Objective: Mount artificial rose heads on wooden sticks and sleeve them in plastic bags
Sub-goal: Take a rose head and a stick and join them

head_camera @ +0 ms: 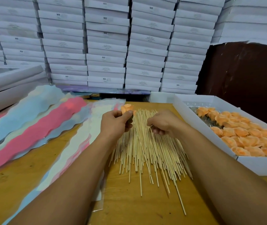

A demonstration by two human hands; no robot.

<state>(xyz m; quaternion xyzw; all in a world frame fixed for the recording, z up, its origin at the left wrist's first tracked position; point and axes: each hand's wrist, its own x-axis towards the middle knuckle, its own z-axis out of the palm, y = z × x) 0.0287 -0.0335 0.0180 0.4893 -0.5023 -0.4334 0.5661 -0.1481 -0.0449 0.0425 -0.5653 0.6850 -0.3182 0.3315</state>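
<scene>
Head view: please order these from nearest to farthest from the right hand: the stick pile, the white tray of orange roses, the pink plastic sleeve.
1. Stick pile: directly under the right hand.
2. White tray: to its right.
3. Pink plastic sleeve: far left, beyond the left hand.

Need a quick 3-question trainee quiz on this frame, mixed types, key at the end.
1. True or false: the left hand holds an orange rose head.
2. Where are the spare rose heads? A) white box to the right B) on the plastic sleeves C) loose on the wooden table
3. What is the right hand pinching above the stick pile?

Key: 1 true; 2 A; 3 a wooden stick.
</scene>
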